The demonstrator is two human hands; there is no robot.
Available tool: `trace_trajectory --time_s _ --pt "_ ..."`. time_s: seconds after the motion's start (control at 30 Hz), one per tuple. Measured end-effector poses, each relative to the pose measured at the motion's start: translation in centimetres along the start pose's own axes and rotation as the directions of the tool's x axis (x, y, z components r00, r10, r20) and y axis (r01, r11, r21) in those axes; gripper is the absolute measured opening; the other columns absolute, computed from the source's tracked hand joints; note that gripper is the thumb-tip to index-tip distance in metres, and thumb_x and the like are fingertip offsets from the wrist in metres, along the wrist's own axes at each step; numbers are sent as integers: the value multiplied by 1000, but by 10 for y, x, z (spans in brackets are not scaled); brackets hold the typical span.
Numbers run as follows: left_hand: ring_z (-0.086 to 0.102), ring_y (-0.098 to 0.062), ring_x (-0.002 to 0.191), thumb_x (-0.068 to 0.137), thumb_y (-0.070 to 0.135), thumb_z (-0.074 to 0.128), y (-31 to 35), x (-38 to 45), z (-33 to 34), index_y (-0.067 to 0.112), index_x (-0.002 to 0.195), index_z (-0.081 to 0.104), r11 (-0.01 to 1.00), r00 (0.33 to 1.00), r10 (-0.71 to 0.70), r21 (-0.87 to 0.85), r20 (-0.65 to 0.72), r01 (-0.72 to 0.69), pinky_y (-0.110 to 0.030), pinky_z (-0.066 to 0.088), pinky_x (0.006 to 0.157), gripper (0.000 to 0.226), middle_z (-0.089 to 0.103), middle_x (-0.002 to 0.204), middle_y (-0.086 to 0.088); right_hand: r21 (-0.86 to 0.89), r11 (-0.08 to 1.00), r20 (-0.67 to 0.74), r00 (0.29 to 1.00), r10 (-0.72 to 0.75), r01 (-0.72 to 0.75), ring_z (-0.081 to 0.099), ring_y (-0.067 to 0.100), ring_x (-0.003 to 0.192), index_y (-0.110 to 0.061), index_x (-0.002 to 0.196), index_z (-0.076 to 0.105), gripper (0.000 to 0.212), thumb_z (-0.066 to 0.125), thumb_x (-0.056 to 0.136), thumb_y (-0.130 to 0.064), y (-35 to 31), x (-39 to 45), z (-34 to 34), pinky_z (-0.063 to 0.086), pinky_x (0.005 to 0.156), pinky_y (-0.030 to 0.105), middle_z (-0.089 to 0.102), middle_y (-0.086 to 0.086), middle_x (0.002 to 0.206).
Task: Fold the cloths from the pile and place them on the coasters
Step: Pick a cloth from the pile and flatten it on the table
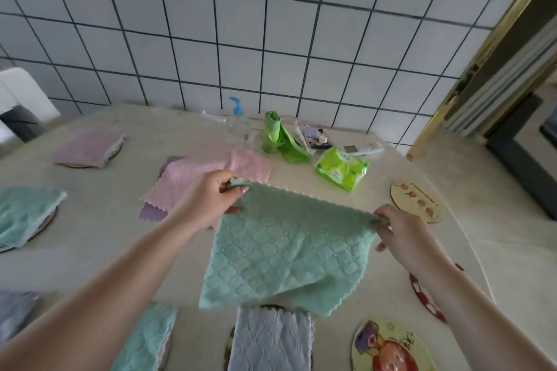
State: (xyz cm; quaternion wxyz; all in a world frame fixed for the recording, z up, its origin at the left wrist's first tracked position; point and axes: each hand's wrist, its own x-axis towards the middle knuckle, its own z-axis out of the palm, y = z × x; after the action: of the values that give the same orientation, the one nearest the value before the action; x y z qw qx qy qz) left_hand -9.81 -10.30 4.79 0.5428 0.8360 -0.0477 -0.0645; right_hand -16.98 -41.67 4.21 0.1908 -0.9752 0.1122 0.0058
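Note:
I hold a mint-green cloth [283, 247] up over the table by its two top corners. My left hand [211, 199] pinches the left corner and my right hand [401, 235] pinches the right one. The cloth hangs spread out, its lower edge curling. Behind it lies the pile of pink and purple cloths [208, 178]. Folded cloths rest on coasters: pink [89, 147], mint [25, 214], mint [144, 340], grey-blue [271, 340] and another grey one [15, 313] at the left edge. Bare coasters sit at the right [417, 200], at the front right [391, 346], and partly under my right forearm [426, 295].
At the back of the table [497, 235] stand a clear pump bottle with a blue top [236, 123], a green roll of bags [272, 132], a green wipes packet [342, 170] and small clutter. A tiled wall [241, 39] rises behind. A white chair [21, 99] is at the left.

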Motion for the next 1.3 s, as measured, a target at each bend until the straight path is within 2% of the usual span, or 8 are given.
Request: trace_trajectory --time_s 0.2,0.3,0.37,0.43,0.53,0.77,1.0,1.3 --pt "63 -12 70 88 19 60 61 19 28 23 98 64 974 961 215 107 -174 -198 -31 55 72 11 67 81 1 186 971 -255 962 -98 148 58 20 61 -25 99 59 10 53 91 -26 29 33 -64 49 57 37 64 -2 75" --pt "63 -17 72 88 21 61 82 15 42 34 91 63 944 906 328 117 -269 -307 -34 50 71 13 69 81 6 305 920 -347 928 -133 246 57 1 65 -27 98 63 11 56 89 -24 48 38 -94 50 62 26 63 -19 84" --pt "60 3 67 88 16 60 87 6 57 33 91 62 944 894 328 80 -306 -319 -16 48 68 18 68 75 21 338 891 -389 907 -162 304 58 -13 80 -29 94 64 11 59 87 -22 61 35 -104 46 68 9 61 -29 92" --pt "57 8 64 88 11 59 78 -1 73 37 87 62 955 904 293 41 -311 -295 -9 44 63 26 65 71 26 334 887 -392 903 -176 318 54 -23 82 -31 95 65 15 61 86 -19 77 31 -103 42 66 7 62 -29 92" --pt "55 -4 61 89 1 56 42 -12 103 31 83 63 975 946 201 -42 -256 -219 -13 42 55 32 63 68 6 297 903 -342 918 -202 309 53 -24 77 -32 95 68 22 64 84 -13 108 25 -83 39 63 7 62 -29 86" --pt "53 3 63 91 4 53 -55 -44 165 25 86 61 996 996 -65 52 -63 68 -13 38 59 23 60 74 9 217 970 8 993 -116 111 56 -4 49 -23 102 66 17 62 86 -19 177 -2 3 43 42 16 66 -15 69" --pt "50 -18 65 92 8 52 -92 -54 192 14 86 65 968 974 -224 111 -38 227 -28 36 58 16 63 77 -18 196 981 225 973 -48 3 59 -7 52 -26 92 62 6 56 90 -25 203 -13 44 45 48 13 65 -8 59" --pt "54 -19 61 90 25 56 -113 -10 196 21 78 62 936 961 -269 217 -67 277 -31 39 58 14 60 65 -1 241 967 247 969 25 -86 51 13 44 -27 81 58 13 51 91 -32 204 33 64 36 43 28 62 3 57"
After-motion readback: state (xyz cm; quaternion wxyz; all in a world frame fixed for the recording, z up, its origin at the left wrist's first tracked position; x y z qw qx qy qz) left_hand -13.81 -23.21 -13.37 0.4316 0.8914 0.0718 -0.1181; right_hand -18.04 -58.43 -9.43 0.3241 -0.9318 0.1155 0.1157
